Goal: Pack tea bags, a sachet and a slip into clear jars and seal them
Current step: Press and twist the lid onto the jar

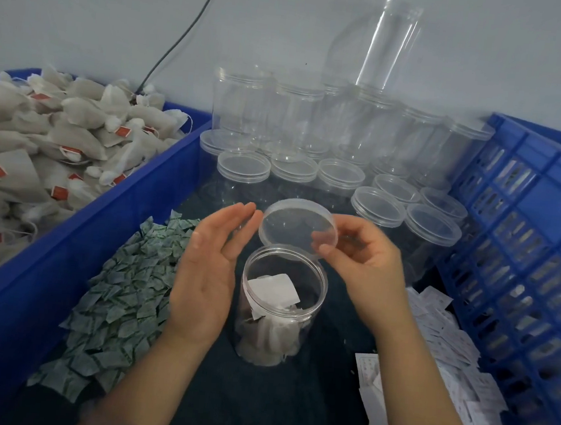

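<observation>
Head view: the tall clear plastic jar (319, 305) stands upright on the dark desk (253, 408), long axis vertical, mouth up, with tea bags (267, 338) and a white paper slip (273, 288) inside. The right hand (367, 255) pinches the round clear lid (291, 223), tilted over the mouth's far rim. The left hand (208, 274), fingers straight, holds nothing beside the jar. Best to level the lid, seat it squarely, then twist.

The open jar (319, 303) stands upright holding tea bags (266, 341) and a slip (273, 288), lid (300, 228) tilted above.
</observation>
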Available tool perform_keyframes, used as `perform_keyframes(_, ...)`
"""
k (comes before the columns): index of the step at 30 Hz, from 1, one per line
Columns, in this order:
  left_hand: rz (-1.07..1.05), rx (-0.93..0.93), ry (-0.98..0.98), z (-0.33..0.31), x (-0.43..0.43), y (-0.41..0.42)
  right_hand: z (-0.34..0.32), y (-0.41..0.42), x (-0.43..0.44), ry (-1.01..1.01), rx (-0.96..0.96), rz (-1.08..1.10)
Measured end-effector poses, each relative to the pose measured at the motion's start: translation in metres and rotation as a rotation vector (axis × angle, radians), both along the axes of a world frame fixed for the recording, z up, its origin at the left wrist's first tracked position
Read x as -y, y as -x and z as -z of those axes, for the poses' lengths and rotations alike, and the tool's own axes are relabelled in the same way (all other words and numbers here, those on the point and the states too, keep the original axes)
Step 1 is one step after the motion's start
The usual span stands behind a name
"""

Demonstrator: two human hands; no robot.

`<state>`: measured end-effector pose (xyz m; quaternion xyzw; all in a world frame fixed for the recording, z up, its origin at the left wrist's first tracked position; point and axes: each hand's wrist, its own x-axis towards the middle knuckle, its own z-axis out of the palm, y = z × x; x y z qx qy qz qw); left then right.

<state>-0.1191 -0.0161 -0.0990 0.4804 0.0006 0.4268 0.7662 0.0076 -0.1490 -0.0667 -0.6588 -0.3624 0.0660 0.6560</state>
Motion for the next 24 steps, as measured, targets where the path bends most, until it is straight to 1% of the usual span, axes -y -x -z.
perform_keyframes(2,0.013,0.027,-0.024,-0.002,0.001,0.002,-0.008,0.002,0.006,-0.006,0.035,-0.071)
perform_keyframes(4,0.006,0.036,0.013,-0.002,0.002,0.004,-0.013,0.004,0.009,0.018,0.043,-0.160)
perform_keyframes(8,-0.017,0.011,0.097,0.000,-0.002,0.001,-0.017,0.009,0.014,0.149,-0.017,-0.337)
perform_keyframes(11,-0.068,-0.010,0.005,-0.001,-0.002,-0.001,-0.021,0.013,0.016,0.239,-0.041,-0.458)
perform_keyframes(13,-0.085,-0.015,-0.071,0.000,0.000,-0.001,-0.024,0.017,0.014,0.306,-0.013,-0.454)
perform_keyframes(15,-0.082,-0.006,-0.120,0.001,0.003,-0.002,-0.027,0.022,0.010,0.379,0.048,-0.358)
perform_keyframes(17,-0.111,-0.022,-0.184,0.001,0.005,-0.001,-0.027,0.026,0.007,0.412,0.099,-0.289)
perform_keyframes(19,-0.109,-0.065,-0.250,0.005,0.009,-0.002,-0.027,0.028,0.006,0.406,0.139,-0.287)
perform_keyframes(22,-0.001,-0.160,-0.209,0.009,0.015,-0.004,-0.027,0.030,0.005,0.412,0.219,-0.333)
perform_keyframes(24,0.010,-0.190,-0.247,0.014,0.016,-0.007,-0.026,0.032,0.005,0.416,0.263,-0.360)
